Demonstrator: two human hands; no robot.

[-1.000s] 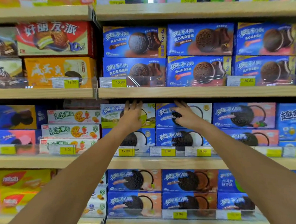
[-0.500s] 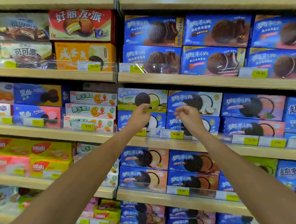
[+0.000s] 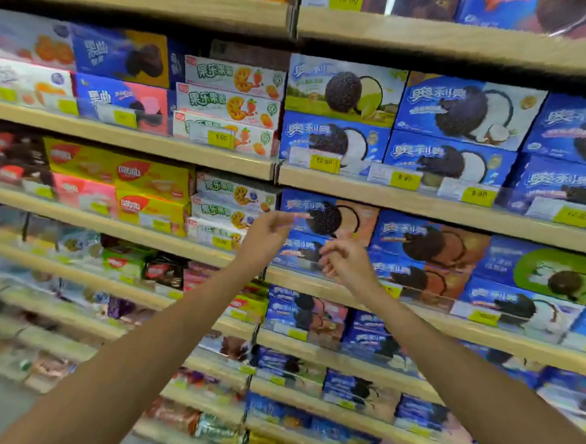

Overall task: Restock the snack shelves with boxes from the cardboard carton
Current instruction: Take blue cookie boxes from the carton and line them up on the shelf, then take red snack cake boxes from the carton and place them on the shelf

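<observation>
Snack shelves [image 3: 358, 192], blue boxes [image 3: 388, 229] just behind left fingers [image 3: 284, 219], right fingers [image 3: 334, 247]

I see a small yellow paper price label [image 3: 220, 137] marked 5.00 on the front edge of a pale wooden shelf [image 3: 163, 150]. A second yellow label [image 3: 405, 178], marked 9.90, sits on the next front edge to its right. Blurred grey floor [image 3: 8, 407] fills the lower left.
</observation>
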